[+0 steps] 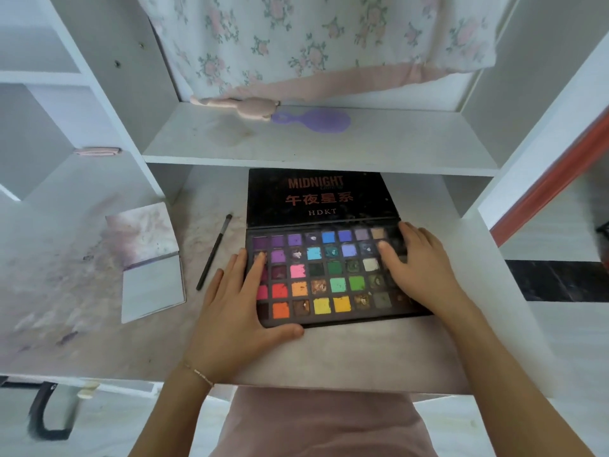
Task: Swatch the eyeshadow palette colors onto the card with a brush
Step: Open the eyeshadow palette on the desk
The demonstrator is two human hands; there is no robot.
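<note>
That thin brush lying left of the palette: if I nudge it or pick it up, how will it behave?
The brush has a slim, round-looking handle, so a sideways nudge would probably roll it across the desk. It looks light and stiff, likely easy to pinch. Its small tip seems soft, so it may splay if pressed.

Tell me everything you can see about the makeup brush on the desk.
The brush is slim, with a long dark handle, a paler metallic-looking band near the far end and a small dark tuft at its tip. It lies flat on the stained desk, angled so the tuft points away from the person. It sits between the card and the open palette, touching neither. No hand holds it; the left hand rests on the palette's near edge just beside it.
</note>
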